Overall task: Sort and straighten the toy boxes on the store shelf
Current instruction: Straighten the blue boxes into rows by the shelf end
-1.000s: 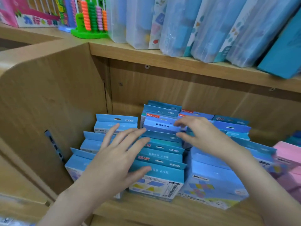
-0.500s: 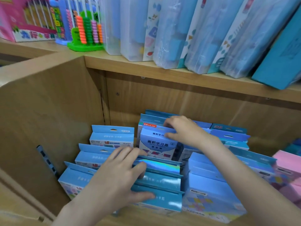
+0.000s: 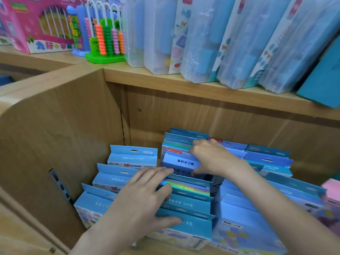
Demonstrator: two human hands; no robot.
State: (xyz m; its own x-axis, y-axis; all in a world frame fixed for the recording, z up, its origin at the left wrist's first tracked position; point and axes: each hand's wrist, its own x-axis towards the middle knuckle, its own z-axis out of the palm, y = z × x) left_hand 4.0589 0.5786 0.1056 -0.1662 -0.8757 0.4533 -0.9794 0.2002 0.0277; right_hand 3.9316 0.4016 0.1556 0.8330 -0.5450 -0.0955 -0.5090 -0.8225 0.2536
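Several blue toy boxes stand in rows on the lower wooden shelf. My left hand [image 3: 145,201] lies flat with spread fingers on the tops of the front middle-row boxes [image 3: 191,205], thumb on the nearest one. My right hand [image 3: 209,157] reaches further back and grips a light blue box with black characters [image 3: 178,162], fingers curled over its top and thumb at its front. Behind it stand more boxes of the middle row [image 3: 182,138]. A left row [image 3: 127,162] and a right row [image 3: 266,159] flank them.
A wooden side panel [image 3: 55,135] closes the shelf on the left. The upper shelf [image 3: 184,83] carries plastic-wrapped blue packs [image 3: 239,43], a bead abacus [image 3: 106,41] and a pink toy box [image 3: 38,24]. Pink boxes [image 3: 331,192] stand at the far right.
My left hand pressed down onto the front boxes and stayed there. My right hand took hold of the light blue box, which rose a little out of the row, and the view shifted downward.
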